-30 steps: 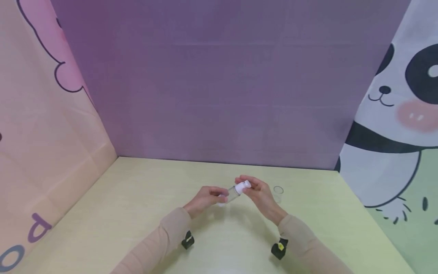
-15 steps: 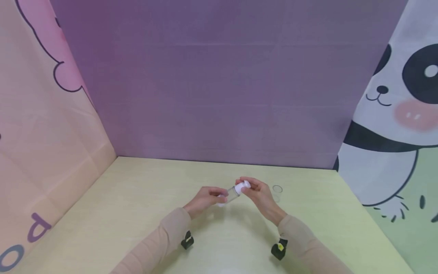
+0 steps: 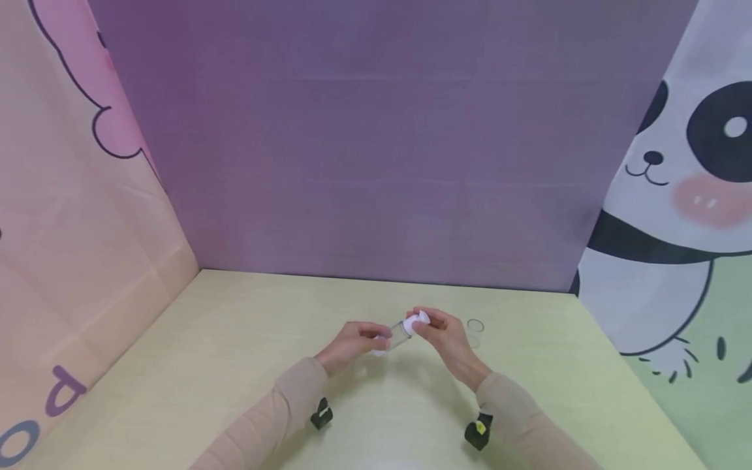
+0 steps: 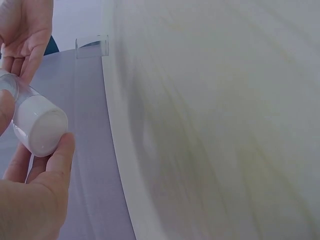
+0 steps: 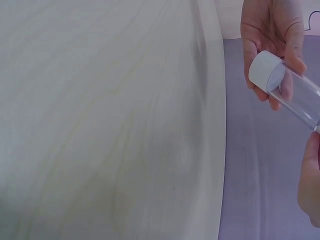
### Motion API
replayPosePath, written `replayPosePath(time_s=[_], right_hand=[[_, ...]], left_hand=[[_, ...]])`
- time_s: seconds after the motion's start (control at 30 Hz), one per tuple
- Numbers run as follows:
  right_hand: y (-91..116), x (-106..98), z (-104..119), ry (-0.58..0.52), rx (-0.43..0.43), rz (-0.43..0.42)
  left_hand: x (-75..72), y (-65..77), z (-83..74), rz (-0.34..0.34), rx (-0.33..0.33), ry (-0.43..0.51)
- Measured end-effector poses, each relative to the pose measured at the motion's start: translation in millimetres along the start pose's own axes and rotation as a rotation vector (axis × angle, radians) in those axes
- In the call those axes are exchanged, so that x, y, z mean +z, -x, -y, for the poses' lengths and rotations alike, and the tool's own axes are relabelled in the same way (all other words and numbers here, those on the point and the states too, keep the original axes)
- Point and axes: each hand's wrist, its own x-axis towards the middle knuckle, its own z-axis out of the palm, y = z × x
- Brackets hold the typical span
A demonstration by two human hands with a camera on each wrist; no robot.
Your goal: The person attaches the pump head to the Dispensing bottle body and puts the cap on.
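Note:
Held at a slant above the table is a clear cylindrical pump bottle point(image 3: 399, 334) with a white base point(image 5: 265, 70) and a white pump head point(image 3: 414, 322). My left hand point(image 3: 352, 344) grips the base end, its fingers and thumb spread around the white part in the left wrist view. On the other end, my right hand point(image 3: 445, 339) pinches the pump head between thumb and fingers. The clear wall of the bottle shows between both hands, and nothing is visible inside it. In the right wrist view the pump head lies mostly outside the frame.
A clear cap point(image 4: 92, 47) stands on the pale wooden table point(image 3: 247, 339), just right of the right hand in the head view. Black wrist cameras point(image 3: 478, 431) hang under both sleeves. A purple backdrop point(image 3: 376, 143) closes off the table's far edge, with printed panels at both sides.
The right hand's fingers have shifted slightly down and closer around the pump head. The left hand and bottle stay nearly in place.

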Motion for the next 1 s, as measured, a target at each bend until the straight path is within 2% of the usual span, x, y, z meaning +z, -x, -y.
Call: replayPosePath(time_s=[0.47, 0.8, 1.0], right_hand=[[0.6, 0.6, -0.6, 0.029, -0.02, -0.053], [0.0, 1.0, -2.3, 0.035, -0.043, -0.059], [0.4, -0.4, -2.6, 0.014, -0.037, -0.046]], left_hand=[[2.8, 2.9, -5.5, -0.017, -0.016, -0.005], [3.9, 1.2, -4.1, -0.022, -0.032, -0.014], [4.7, 1.2, -3.0, -0.017, -0.017, -0.018]])
